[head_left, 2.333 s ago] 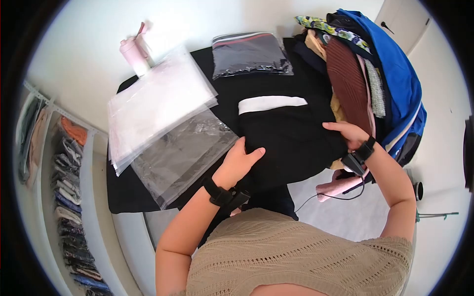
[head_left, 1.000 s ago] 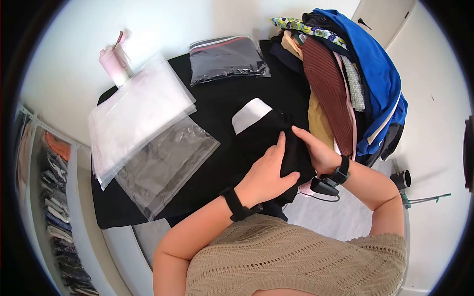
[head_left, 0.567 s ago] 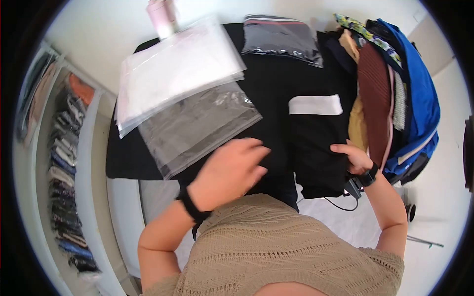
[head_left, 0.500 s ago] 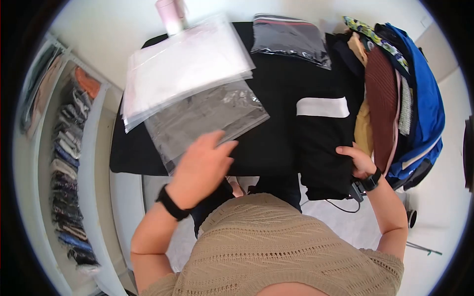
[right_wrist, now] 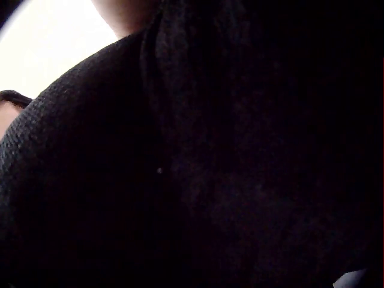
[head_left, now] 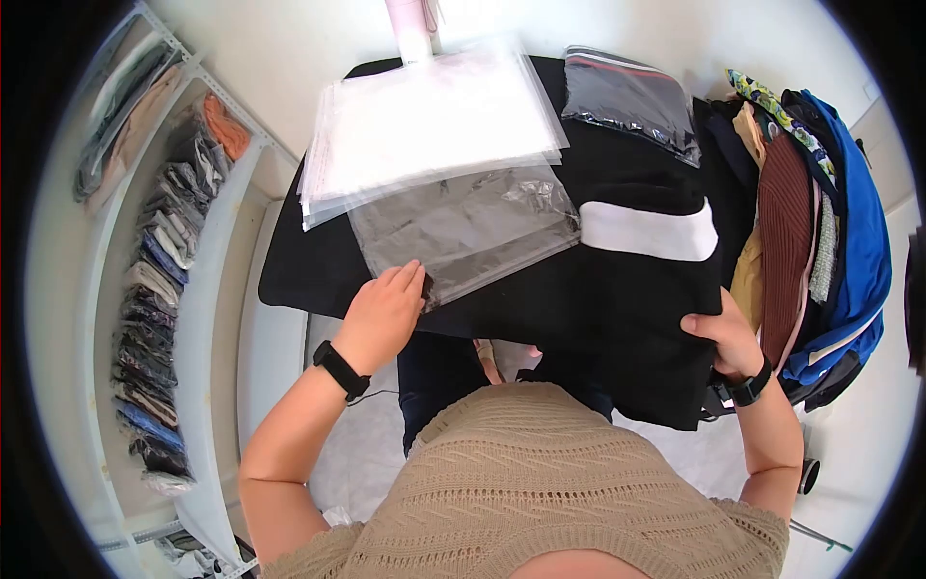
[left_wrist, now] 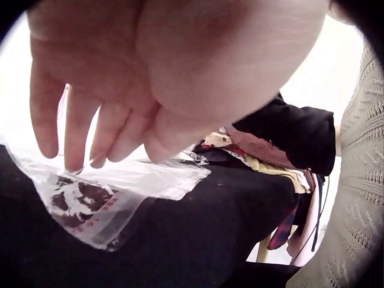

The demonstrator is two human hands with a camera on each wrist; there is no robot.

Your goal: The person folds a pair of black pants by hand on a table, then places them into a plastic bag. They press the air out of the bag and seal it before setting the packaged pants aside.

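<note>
My right hand [head_left: 730, 340] grips the right edge of a folded black garment [head_left: 648, 328], thumb on top and the other fingers hidden beneath. A white band [head_left: 648, 232] crosses the garment's far end, and its near end hangs past the table edge. Dark cloth of this garment [right_wrist: 198, 168] fills most of the right wrist view. At the near left corner of a clear plastic bag [head_left: 463, 224], my left hand [head_left: 384, 314] reaches down with its fingertips on the plastic. The left wrist view shows those fingers [left_wrist: 75, 135] extended and slightly spread over the bag [left_wrist: 114, 219].
A stack of clear bags [head_left: 434, 121] lies behind the single one, near a pink bottle [head_left: 413, 34]. A bagged dark garment [head_left: 632, 101] lies at the back. Clothes [head_left: 791, 241] are piled along the right. Shelves [head_left: 207, 318] with packed clothes stand at left.
Both hands were on the black garment; the left has let go and moved left to the bag's near corner. The right keeps its grip, and the garment now lies flatter, nearer the bag.
</note>
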